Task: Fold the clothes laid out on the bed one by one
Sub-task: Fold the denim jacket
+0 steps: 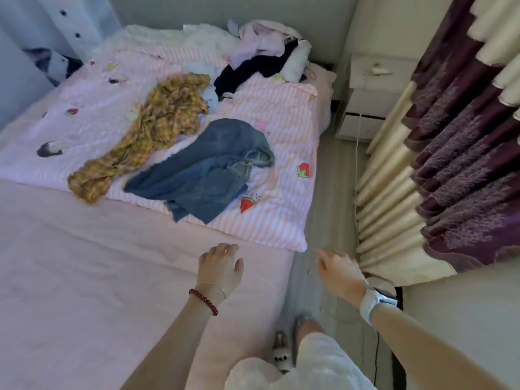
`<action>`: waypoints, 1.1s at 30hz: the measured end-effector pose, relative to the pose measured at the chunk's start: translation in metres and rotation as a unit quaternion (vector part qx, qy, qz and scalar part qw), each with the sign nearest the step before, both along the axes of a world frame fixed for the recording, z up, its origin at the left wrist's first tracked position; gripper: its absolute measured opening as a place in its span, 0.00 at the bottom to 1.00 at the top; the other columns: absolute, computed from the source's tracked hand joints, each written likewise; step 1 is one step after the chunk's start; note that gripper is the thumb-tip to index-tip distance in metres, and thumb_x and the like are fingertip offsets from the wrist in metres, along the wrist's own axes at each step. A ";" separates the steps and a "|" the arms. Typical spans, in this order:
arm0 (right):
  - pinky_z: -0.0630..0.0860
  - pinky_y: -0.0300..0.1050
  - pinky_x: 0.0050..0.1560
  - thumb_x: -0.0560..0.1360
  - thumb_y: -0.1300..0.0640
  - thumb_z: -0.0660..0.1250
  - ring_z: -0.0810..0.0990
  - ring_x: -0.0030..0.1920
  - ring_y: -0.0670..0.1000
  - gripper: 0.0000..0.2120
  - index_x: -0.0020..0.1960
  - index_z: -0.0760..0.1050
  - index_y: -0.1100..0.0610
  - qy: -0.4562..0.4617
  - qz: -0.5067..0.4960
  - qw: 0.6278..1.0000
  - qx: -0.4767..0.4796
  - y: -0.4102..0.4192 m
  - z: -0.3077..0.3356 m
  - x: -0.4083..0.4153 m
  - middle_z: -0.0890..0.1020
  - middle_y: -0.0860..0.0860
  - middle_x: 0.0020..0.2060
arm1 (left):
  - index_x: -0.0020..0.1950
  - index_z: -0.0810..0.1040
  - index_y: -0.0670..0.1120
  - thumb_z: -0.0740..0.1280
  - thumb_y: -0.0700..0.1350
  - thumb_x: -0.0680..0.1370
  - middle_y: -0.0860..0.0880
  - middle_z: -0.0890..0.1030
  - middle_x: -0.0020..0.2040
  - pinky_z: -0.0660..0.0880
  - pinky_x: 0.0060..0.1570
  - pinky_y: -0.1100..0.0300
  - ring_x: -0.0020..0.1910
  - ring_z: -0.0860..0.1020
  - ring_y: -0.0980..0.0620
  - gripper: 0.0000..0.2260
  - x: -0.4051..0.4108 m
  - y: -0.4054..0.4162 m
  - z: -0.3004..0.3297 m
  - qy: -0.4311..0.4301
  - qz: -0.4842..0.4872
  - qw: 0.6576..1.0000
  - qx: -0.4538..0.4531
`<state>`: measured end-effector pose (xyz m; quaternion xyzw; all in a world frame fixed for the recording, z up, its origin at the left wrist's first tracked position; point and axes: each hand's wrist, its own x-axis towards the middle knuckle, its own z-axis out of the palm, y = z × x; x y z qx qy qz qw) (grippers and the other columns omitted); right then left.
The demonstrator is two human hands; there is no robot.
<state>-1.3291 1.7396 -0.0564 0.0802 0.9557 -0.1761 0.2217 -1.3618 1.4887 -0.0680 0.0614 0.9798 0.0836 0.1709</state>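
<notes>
— Where were the clothes?

— Unfolded on the striped quilt (275, 220). The blue jeans (205, 170) lay crumpled nearest the foot of the bed, the yellow plaid garment (146, 130) just beside them to the left, and a heap of pale pink and black clothes (264, 54) sat near the headboard.

— And the hands?

— Both empty, fingers loosely spread. The left hand (221, 267), with a red bead bracelet (204, 301) at the wrist, hovered over the plain pink sheet (84, 277) — short of the jeans. The right hand (337, 270), a white watch (375, 302) on its wrist, hung over the floor (329, 192) beside the bed, near the curtain (450, 150).
</notes>
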 end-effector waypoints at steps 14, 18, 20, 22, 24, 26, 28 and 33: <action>0.64 0.46 0.64 0.79 0.57 0.54 0.65 0.68 0.53 0.20 0.71 0.63 0.54 0.028 0.345 0.937 -0.037 -0.051 -0.074 -0.339 0.68 0.51 0.68 | 0.76 0.49 0.54 0.58 0.60 0.78 0.48 0.50 0.77 0.56 0.71 0.47 0.75 0.51 0.45 0.31 -0.203 0.013 -0.082 -0.036 0.233 0.972 0.018; 0.58 0.51 0.70 0.79 0.53 0.55 0.57 0.73 0.54 0.24 0.74 0.57 0.54 0.107 0.398 0.911 0.036 -0.061 -0.114 -0.416 0.61 0.54 0.73 | 0.76 0.41 0.58 0.58 0.66 0.74 0.49 0.41 0.77 0.47 0.72 0.43 0.76 0.43 0.43 0.38 -0.247 0.043 -0.124 -0.027 0.231 0.972 -0.011; 0.56 0.56 0.69 0.79 0.51 0.56 0.55 0.74 0.56 0.26 0.75 0.54 0.53 0.126 0.430 0.891 0.073 -0.061 -0.131 -0.445 0.58 0.56 0.74 | 0.76 0.42 0.59 0.59 0.66 0.73 0.47 0.42 0.77 0.47 0.71 0.42 0.76 0.44 0.42 0.38 -0.263 0.051 -0.135 -0.047 0.258 0.965 -0.009; 0.56 0.57 0.68 0.79 0.50 0.57 0.54 0.74 0.57 0.29 0.76 0.51 0.52 0.122 0.466 0.870 0.109 -0.061 -0.144 -0.468 0.55 0.57 0.75 | 0.76 0.49 0.58 0.60 0.59 0.77 0.46 0.45 0.77 0.47 0.72 0.43 0.76 0.46 0.43 0.31 -0.272 0.051 -0.141 -0.060 0.283 0.957 -0.002; 0.58 0.55 0.66 0.80 0.50 0.57 0.55 0.73 0.56 0.29 0.76 0.49 0.52 0.117 0.498 0.845 0.154 -0.062 -0.154 -0.485 0.55 0.57 0.75 | 0.72 0.63 0.52 0.60 0.50 0.80 0.46 0.57 0.76 0.52 0.71 0.50 0.74 0.56 0.44 0.20 -0.275 0.043 -0.139 -0.030 0.337 0.938 0.075; 0.63 0.53 0.63 0.80 0.53 0.57 0.60 0.70 0.55 0.28 0.76 0.50 0.52 0.132 0.522 0.818 0.203 -0.062 -0.157 -0.497 0.58 0.55 0.73 | 0.62 0.74 0.47 0.62 0.43 0.79 0.45 0.76 0.63 0.65 0.59 0.59 0.62 0.73 0.43 0.13 -0.275 0.026 -0.127 0.033 0.417 0.891 0.177; 0.66 0.51 0.59 0.79 0.56 0.57 0.65 0.66 0.56 0.25 0.75 0.55 0.52 0.140 0.541 0.800 0.218 -0.065 -0.153 -0.508 0.64 0.54 0.69 | 0.57 0.78 0.42 0.63 0.37 0.77 0.43 0.82 0.51 0.72 0.50 0.57 0.49 0.79 0.41 0.10 -0.273 0.007 -0.110 0.064 0.465 0.855 0.220; 0.68 0.46 0.46 0.80 0.57 0.56 0.70 0.58 0.54 0.11 0.60 0.71 0.55 0.118 0.552 0.816 0.122 -0.080 -0.127 -0.510 0.73 0.52 0.57 | 0.51 0.78 0.39 0.65 0.34 0.75 0.44 0.81 0.45 0.72 0.46 0.61 0.43 0.78 0.44 0.07 -0.265 -0.021 -0.064 0.152 0.483 0.816 0.279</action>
